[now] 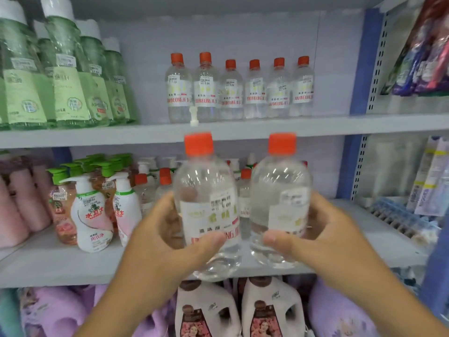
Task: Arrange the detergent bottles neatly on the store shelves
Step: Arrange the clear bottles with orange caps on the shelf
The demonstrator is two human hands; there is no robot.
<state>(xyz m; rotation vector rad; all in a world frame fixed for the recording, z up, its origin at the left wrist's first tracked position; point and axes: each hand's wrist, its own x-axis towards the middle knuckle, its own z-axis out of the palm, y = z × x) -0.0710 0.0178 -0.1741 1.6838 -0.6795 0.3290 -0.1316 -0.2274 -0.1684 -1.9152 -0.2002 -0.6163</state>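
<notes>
While two clear orange-capped detergent bottles are held up side by side before the middle shelf (pixel 243 271), the step in hand is judged to be the carrying of both toward a place in the display. The left bottle (pixel 209 205) is grasped by the left hand (pixel 167 229), whose grip is wrapped round its labelled body, thumb across the front near the red lettering. The right bottle (pixel 280 200) is grasped by the right hand (pixel 323 224) in the same way, thumb laid over the lower edge of its label. Both are kept upright, close together but not seen to touch, their bases level with the front lip of the middle shelf.

Above that shelf, on the upper shelf (pixel 315 125), a row of six matching bottles (pixel 239 90) is lined up against the back panel. The next move is judged to call for both bottles to be raised over the upper shelf's edge and set down, labels forward, in front of or beside that row. Care would be needed with the small white pump part (pixel 193 115) standing at that row's left front. Both forearms are extended forward and upward, converging toward the middle shelf.
</notes>
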